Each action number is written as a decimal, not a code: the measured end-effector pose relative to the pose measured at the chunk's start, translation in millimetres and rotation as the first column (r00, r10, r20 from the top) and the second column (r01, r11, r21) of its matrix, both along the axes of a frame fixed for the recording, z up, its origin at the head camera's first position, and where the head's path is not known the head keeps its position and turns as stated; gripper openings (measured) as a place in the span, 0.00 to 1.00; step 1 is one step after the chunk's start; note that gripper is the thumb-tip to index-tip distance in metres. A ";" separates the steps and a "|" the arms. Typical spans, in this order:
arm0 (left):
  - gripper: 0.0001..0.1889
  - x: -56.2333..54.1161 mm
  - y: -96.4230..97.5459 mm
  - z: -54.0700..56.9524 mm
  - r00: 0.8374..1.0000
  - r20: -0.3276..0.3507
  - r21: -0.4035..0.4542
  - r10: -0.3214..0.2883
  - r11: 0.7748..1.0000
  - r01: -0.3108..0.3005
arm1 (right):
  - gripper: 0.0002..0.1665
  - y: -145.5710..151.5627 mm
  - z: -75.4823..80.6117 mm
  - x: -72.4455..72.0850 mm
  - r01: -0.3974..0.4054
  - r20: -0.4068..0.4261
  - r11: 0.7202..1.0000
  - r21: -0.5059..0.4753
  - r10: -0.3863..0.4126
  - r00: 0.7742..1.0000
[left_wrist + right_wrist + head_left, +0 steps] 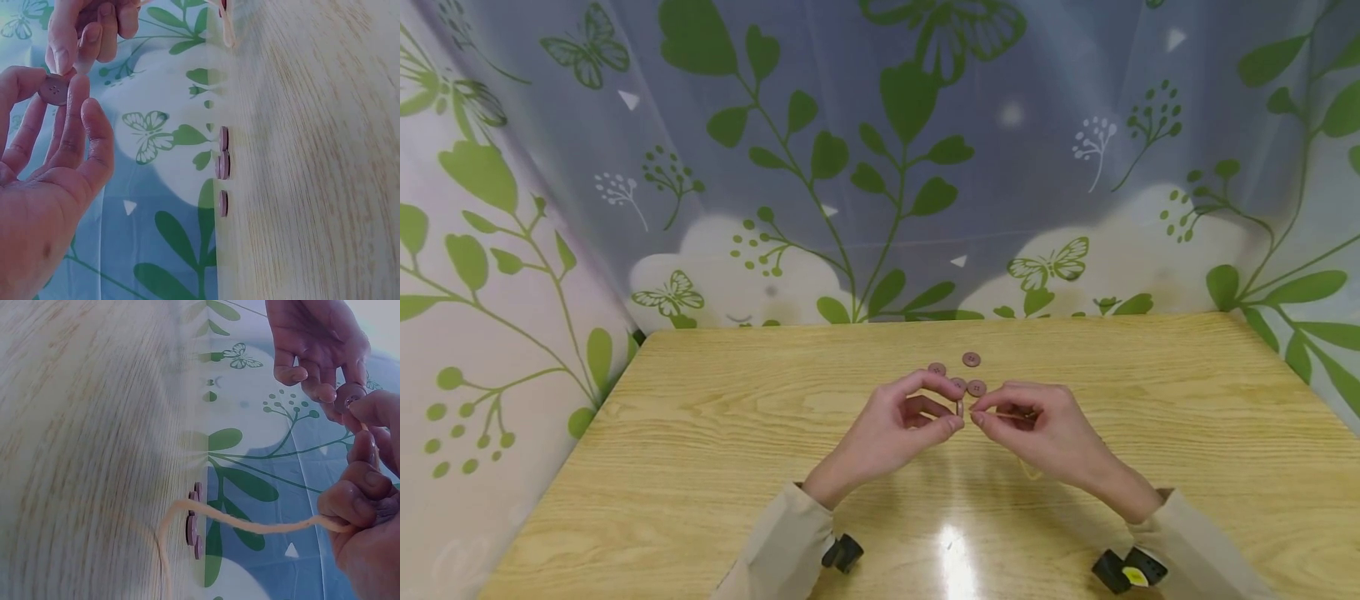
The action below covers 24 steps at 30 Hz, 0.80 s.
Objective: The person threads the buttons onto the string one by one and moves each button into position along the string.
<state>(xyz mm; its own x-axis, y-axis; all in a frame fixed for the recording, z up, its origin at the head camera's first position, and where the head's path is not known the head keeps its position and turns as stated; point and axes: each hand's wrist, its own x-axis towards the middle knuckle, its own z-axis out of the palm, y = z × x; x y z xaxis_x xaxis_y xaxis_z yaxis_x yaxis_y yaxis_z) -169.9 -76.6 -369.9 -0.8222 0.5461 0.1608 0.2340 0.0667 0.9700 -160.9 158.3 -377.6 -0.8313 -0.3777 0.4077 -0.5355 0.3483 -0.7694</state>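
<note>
My left hand (895, 421) pinches a round brown button (54, 90) by its rim, between thumb and fingertips. The button stands on edge, its small holes showing in the left wrist view. Facing it, my right hand (1056, 429) pinches a pale yellow cord (262, 527) near its end. In the right wrist view the pinching fingertips are right at the middle of the button's face. From that hand's curled fingers the rest of the cord hangs down to the table. Just beyond both hands, several matching buttons (972, 359) lie flat.
The light wooden table (700, 417) runs back to a curtain (1000, 167) printed with leaves and butterflies. Another patterned curtain (497, 275) hangs along the left side. Bright light reflects off the tabletop between the forearms.
</note>
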 end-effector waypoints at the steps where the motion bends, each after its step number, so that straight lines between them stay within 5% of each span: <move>1: 0.16 0.1 0.0 -0.3 1.000 0.000 0.001 0.001 1.000 -0.001 | 0.07 -0.2 0.2 0.3 -0.003 0.000 1.000 -0.001 0.003 1.000; 24: 0.14 -0.1 0.7 -3.6 1.000 0.025 0.030 0.006 1.000 -0.007 | 0.07 -1.7 -0.7 -1.8 -0.008 -0.071 1.000 0.010 0.009 0.997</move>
